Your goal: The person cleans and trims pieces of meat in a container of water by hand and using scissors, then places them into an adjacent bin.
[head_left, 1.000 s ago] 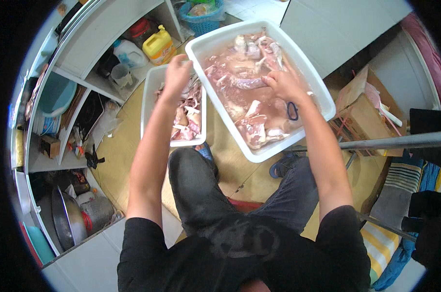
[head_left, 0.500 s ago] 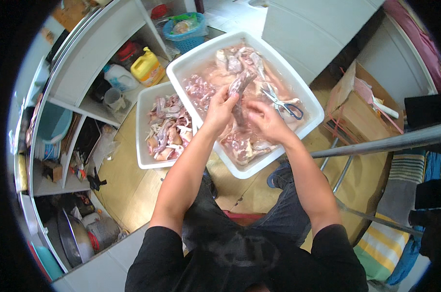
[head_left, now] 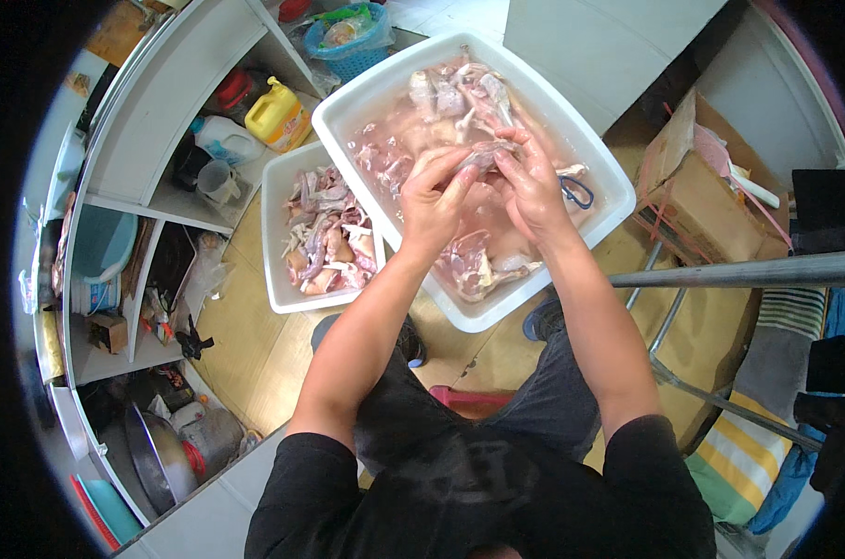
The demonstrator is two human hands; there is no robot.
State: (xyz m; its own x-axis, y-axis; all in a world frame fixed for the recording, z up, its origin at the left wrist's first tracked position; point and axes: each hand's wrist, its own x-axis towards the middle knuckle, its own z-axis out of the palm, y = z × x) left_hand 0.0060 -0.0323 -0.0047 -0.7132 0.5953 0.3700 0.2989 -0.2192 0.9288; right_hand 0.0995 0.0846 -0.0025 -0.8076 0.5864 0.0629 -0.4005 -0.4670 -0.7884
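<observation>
Farthest left, you have the small white tub (head_left: 320, 304), well apart from your left hand (head_left: 432, 200) on its outer side, with cut meat pieces (head_left: 327, 224) heaped in it. Of your two hands, the left one is nearer to this tub. The left hand is partly closed, its fingers curled and its thumb set on the near end of one greyish-pink piece of meat (head_left: 483, 158).

This piece lies directly to the right of your left fingertips, over the large white tub (head_left: 469, 321). Its long axis seems to run crosswise, from one hand to the other, rising slightly toward the right; the fingers cover much of it, so its full shape I cannot tell.

Your right hand (head_left: 534, 191) is also half closed and has the other end, thumb toward you. How firmly either hand presses, I cannot tell. Just beside the right hand, on its right, is a dark blue loop (head_left: 589, 197), probably a scissor handle; your right hand is the nearer one to it.
</observation>
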